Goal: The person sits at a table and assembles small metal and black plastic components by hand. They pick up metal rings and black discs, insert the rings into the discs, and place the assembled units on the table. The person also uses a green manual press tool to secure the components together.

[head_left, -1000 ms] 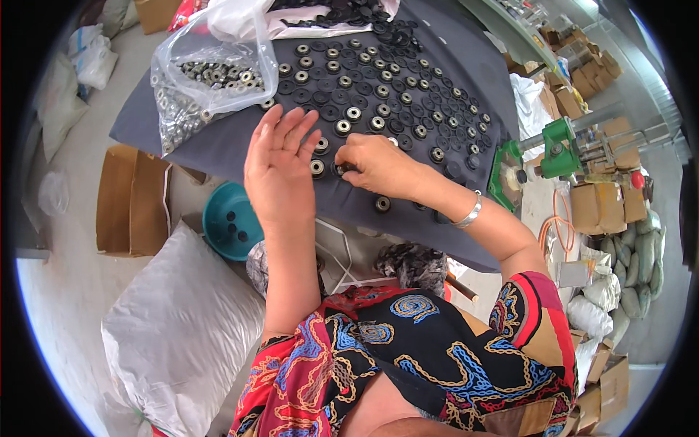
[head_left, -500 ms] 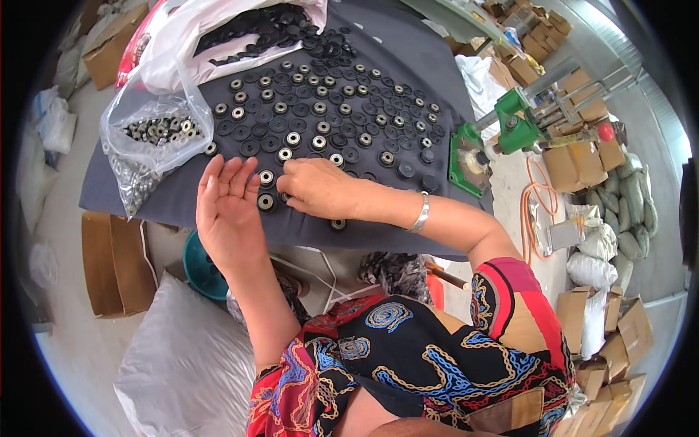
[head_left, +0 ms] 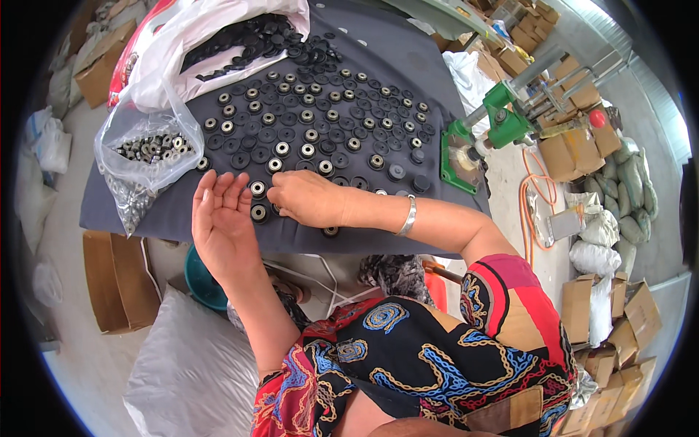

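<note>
1. Left hand (head_left: 224,222): palm up, fingers loosely open, palm bare.
2. Right hand (head_left: 312,199): fingertips bent together; cannot tell if gripping.
3. Black wheels (head_left: 307,151) spread at twelve o'clock from right hand.

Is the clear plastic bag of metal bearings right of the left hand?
No, the clear plastic bag lies to the left of the left hand.

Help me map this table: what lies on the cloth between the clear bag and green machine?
Black discs, some bearing metal rings, are spread there, as the head view shows.
</note>
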Motion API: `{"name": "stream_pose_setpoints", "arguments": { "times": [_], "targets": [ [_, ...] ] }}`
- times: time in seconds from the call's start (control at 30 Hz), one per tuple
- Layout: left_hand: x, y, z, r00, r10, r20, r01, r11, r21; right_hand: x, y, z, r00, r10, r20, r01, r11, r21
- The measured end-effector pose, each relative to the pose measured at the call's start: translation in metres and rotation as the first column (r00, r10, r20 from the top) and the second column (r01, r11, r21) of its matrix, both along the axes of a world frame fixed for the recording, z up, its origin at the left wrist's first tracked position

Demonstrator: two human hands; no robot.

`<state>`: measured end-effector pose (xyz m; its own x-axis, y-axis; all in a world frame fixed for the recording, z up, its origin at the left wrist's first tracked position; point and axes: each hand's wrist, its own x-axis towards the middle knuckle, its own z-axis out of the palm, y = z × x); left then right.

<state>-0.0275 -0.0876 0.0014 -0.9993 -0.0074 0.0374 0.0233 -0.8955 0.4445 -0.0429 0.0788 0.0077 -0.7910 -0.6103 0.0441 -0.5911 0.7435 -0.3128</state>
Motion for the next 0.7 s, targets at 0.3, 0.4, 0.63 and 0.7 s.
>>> {"name": "stream_pose_setpoints", "arguments": {
  "times": [0.3,0.4,0.63,0.7],
  "targets": [
    [0.01,0.012,0.012,0.996,-0.047,-0.082,0.056,0.993,0.105,-0.029,-0.01,0.048,0.984,-0.006,-0.175,-0.028,0.981,-0.193],
    [0.017,0.013,0.016,0.98,-0.081,-0.183,0.098,0.992,0.084,-0.066,-0.049,0.071,0.925,0.125,-0.36,-0.229,0.937,-0.263],
    [0.015,0.01,0.016,0.955,-0.068,-0.288,0.093,0.993,0.074,-0.142,-0.144,0.056,0.928,0.236,-0.288,-0.123,0.924,0.363],
    [0.016,0.009,0.014,0.962,-0.054,-0.268,0.08,0.993,0.087,-0.154,-0.154,0.041,0.954,0.19,-0.232,-0.084,0.913,0.4]
  ]
}}
